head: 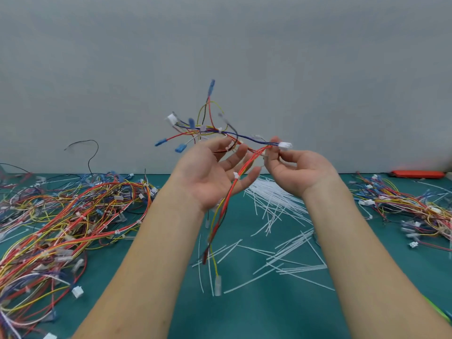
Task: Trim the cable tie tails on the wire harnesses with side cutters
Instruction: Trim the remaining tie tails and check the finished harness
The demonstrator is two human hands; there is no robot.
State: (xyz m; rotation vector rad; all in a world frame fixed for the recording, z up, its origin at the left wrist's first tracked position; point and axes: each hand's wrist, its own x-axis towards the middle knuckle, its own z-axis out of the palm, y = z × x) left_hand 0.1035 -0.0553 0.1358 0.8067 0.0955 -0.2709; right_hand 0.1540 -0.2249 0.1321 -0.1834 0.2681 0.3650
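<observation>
I hold one harness (pixel 220 143) up above the bench's middle: left hand (pixel 212 172) wide beneath it, right hand (pixel 296 167) pinching its white connector (pixel 285 145), probably checking for untrimmed tails

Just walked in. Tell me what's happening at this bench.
A person holds one wire harness up over a green mat. The right hand pinches it near a white connector; the left hand is open under it, wires draped across the fingers. No cutters are in either hand. Loose white cable tie strips lie scattered on the mat, with heaps of harnesses to the left and right.
</observation>
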